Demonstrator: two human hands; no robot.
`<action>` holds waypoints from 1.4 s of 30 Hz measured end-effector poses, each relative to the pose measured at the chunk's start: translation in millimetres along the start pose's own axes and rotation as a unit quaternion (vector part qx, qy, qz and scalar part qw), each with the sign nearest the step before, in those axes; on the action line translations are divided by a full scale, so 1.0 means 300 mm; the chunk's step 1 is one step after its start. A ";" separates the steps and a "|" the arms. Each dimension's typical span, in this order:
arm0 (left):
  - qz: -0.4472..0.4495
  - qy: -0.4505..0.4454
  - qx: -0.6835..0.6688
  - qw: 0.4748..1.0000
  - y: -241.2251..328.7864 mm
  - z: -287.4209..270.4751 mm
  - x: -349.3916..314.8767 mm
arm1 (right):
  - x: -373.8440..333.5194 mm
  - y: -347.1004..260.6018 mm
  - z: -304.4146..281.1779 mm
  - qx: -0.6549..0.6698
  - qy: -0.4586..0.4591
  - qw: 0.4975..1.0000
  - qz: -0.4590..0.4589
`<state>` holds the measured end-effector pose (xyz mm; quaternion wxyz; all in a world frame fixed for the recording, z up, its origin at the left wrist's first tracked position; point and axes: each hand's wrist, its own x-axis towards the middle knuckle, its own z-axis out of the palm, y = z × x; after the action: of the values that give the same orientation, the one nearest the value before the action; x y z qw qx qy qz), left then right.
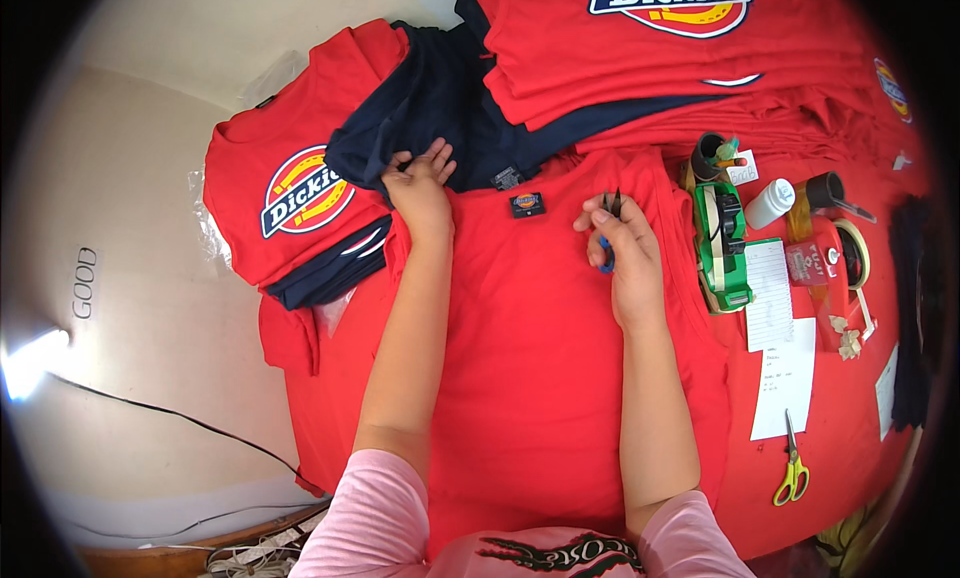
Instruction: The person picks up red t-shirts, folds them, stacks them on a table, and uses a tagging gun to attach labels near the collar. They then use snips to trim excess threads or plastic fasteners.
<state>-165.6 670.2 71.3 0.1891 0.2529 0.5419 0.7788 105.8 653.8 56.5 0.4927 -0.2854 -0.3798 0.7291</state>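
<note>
A red T-shirt (540, 358) lies spread out in front of me, with a small dark neck label (527, 205) at its top. My left hand (422, 173) is at the shirt's upper left, against a bunched navy garment (400, 108). Its fingers are apart, and I see no firm grip on the cloth. Over the shirt's upper right, my right hand (628, 243) is closed around small thread snips (607, 256). Their dark blades point away from me, and a blue handle shows below the fingers.
Folded red shirts with round logos (290, 193) lie at left; a taller stack (640, 68) is at the back. On the right are a green tape dispenser (722, 248), white bottle (770, 203), red tape dispenser (825, 263), papers (785, 378) and yellow-handled scissors (792, 473).
</note>
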 end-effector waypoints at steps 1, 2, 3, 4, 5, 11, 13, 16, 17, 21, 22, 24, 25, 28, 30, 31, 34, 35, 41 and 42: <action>0.051 -0.047 0.078 0.995 -0.021 -0.024 0.003 | -0.001 -0.020 0.016 -0.026 -0.002 1.000 0.012; 0.096 -0.089 0.159 0.979 -0.049 -0.053 -0.003 | 0.005 -0.041 0.047 -0.038 0.005 0.997 0.067; 0.138 -0.129 0.241 0.952 -0.074 -0.086 -0.007 | 0.018 -0.067 0.090 -0.050 0.011 0.991 0.121; 0.117 -0.155 0.320 0.927 -0.064 -0.048 -0.037 | 0.039 -0.083 0.111 -0.065 0.030 0.983 0.169; 0.097 -0.186 0.395 0.895 -0.015 0.032 -0.084 | 0.082 -0.092 0.119 -0.085 0.012 0.980 0.179; 0.241 -0.194 0.571 0.761 -0.016 0.102 -0.166 | 0.515 -0.215 0.177 -0.160 -0.101 0.973 0.132; 0.308 -0.174 0.603 0.715 -0.032 0.098 -0.170 | 0.569 -0.252 0.206 -0.160 -0.092 0.981 0.063; 0.332 -0.211 0.589 0.706 -0.069 0.062 -0.154 | 0.598 -0.246 0.201 -0.178 -0.095 0.979 0.015; 0.303 -0.215 0.566 0.736 -0.072 0.052 -0.153 | 0.603 -0.236 0.190 -0.187 -0.098 0.977 0.009; 0.255 -0.218 0.510 0.792 -0.058 0.061 -0.155 | 0.610 -0.224 0.153 -0.188 -0.117 0.975 0.017; 0.261 -0.214 0.510 0.791 -0.053 0.060 -0.151 | 0.616 -0.220 0.153 -0.181 -0.118 0.976 0.012; 0.309 -0.204 0.507 0.779 -0.059 0.055 -0.143 | 0.624 -0.207 0.150 -0.175 -0.123 0.977 0.019; 0.333 -0.198 0.502 0.773 -0.061 0.059 -0.142 | 0.627 -0.201 0.144 -0.178 -0.128 0.975 0.029; 0.245 -0.150 0.473 0.833 -0.047 0.051 -0.131 | 0.631 -0.199 0.119 -0.178 -0.138 0.973 0.050; 0.083 -0.052 0.225 0.969 -0.030 0.062 -0.119 | 0.628 -0.208 0.103 -0.172 -0.138 0.974 0.059; -0.002 0.003 0.092 0.996 -0.011 0.059 -0.108 | 0.626 -0.214 0.104 -0.167 -0.138 0.974 0.065; 0.098 -0.025 0.080 0.992 -0.059 0.002 -0.048 | 0.619 -0.214 0.127 -0.154 -0.145 0.974 0.077; 0.152 -0.047 0.093 0.983 -0.073 0.012 -0.048 | 0.622 -0.214 0.126 -0.153 -0.145 0.974 0.080; 0.338 -0.173 0.557 0.739 -0.057 0.113 -0.187 | 0.637 -0.207 0.097 -0.148 -0.142 0.975 0.088; 0.351 -0.151 0.572 0.726 -0.054 0.119 -0.188 | 0.635 -0.203 0.100 -0.152 -0.138 0.975 0.089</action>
<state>-98.6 670.4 55.6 -0.1991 0.5996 0.7212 0.2840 45.7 837.5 115.7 0.3192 -0.2866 -0.5237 0.7360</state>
